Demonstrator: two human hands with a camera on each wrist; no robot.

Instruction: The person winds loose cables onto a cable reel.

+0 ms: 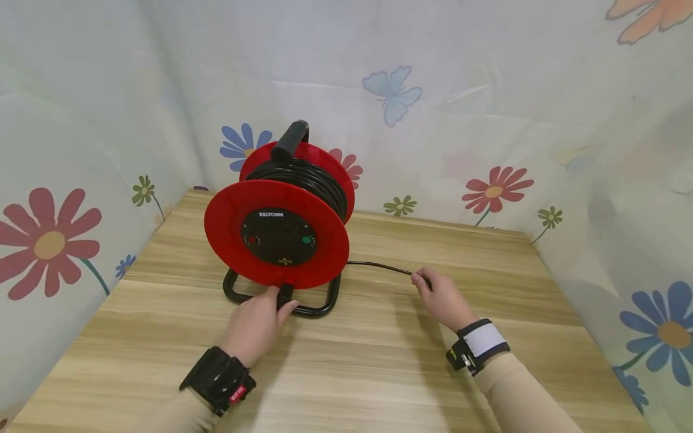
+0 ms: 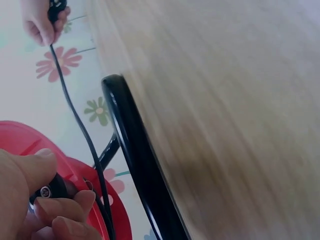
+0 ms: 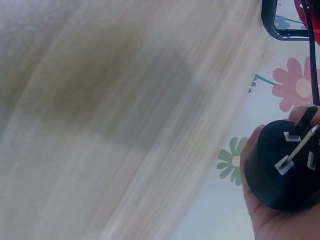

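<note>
A red cable reel with a black socket panel stands upright on its black tube frame. Black cable is wound in layers between its two discs. At the bottom of the front disc, my left hand grips the black crank knob, fingers curled round it. A single run of cable leaves the reel's right side and reaches my right hand. That hand holds a round black plug, its pins facing the camera in the right wrist view; the palm is behind the plug.
The reel's black carrying handle rises above the discs. Everything rests on a wood-grain table. Pale flower-printed sheets hang behind the table and along both sides, close to its edges.
</note>
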